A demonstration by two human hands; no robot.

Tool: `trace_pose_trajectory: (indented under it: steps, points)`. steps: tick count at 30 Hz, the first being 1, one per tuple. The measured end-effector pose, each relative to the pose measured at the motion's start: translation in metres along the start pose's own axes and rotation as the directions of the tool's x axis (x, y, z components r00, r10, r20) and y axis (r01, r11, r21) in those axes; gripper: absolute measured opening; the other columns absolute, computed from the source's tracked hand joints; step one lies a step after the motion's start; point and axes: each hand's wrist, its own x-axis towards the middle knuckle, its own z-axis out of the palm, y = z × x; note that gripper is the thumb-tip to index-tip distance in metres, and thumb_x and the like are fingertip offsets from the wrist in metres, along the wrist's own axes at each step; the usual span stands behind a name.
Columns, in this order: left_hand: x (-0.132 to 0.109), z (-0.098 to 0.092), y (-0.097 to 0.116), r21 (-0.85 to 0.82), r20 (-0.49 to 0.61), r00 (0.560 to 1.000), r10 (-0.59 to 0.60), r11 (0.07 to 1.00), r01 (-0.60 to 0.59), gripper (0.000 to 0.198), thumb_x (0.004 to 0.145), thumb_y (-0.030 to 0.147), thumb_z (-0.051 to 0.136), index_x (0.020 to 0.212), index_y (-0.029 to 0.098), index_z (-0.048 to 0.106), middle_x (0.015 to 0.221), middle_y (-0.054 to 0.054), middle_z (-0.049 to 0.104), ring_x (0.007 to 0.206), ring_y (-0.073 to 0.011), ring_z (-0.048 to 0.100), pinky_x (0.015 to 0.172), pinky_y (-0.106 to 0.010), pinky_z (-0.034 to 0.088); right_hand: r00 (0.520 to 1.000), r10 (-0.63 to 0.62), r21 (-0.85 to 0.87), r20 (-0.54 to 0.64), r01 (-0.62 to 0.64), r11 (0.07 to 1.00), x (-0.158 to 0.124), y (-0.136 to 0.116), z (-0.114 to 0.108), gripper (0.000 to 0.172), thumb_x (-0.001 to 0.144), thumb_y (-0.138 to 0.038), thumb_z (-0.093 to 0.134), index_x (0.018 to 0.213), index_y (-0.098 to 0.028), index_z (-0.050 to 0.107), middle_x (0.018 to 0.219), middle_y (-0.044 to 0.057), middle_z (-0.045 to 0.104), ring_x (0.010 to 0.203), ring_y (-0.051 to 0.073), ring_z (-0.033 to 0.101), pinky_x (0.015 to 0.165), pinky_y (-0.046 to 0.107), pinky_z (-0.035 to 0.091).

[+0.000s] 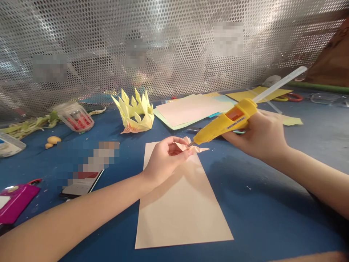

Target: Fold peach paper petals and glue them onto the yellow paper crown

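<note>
My right hand [265,134] grips a yellow glue gun [218,127], which points down and to the left. A long translucent glue stick [283,83] sticks out of its back end. The gun's metal nozzle meets a small folded piece of pale peach paper [200,149], pinched between the thumb and fingers of my left hand [169,153]. My left fingers hide part of the fold. Under that hand lies a flat peach paper sheet [180,207]. Beyond it stands a ring-shaped crown of folded yellow paper [148,120], with a peach piece at its lower front.
A phone [84,182] and a magenta case [19,200] lie on the left of the blue table [253,225]. Behind them stands a clear jar [75,116] with red bits. Stacked coloured paper [188,109] and scissors [293,97] are farther back, before a perforated metal screen [174,47].
</note>
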Motion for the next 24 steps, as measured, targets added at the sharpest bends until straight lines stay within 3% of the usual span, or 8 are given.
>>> trace_pose_trajectory:
  steps: [9,24]
  points:
    - [0.0001,0.0007,0.0020,0.003,-0.010,1.000,0.014,1.000,-0.014,0.020,0.076,0.022,0.083,0.085,0.018,0.065,0.082,-0.002,0.075,0.081,-0.0163,0.073,0.070,-0.024,0.051,1.000,-0.022,-0.006,-0.017,0.022,1.000,0.0006,0.0004,-0.0008,0.035,0.072,-0.043,0.063,0.060,-0.025,0.035,0.048,-0.005,0.036,0.042,0.011,0.034,0.044,0.026,0.026]
    - [0.0000,0.0002,-0.0003,-0.052,0.013,1.000,0.018,0.999,-0.017,0.022,0.076,0.023,0.085,0.085,0.018,0.066,0.086,-0.001,0.076,0.086,-0.0161,0.075,0.075,-0.023,0.052,1.000,0.011,0.025,0.010,-0.011,1.000,0.0013,0.0012,-0.0021,0.033,0.069,-0.040,0.064,0.059,-0.025,0.036,0.049,-0.005,0.038,0.045,0.011,0.037,0.045,0.026,0.028]
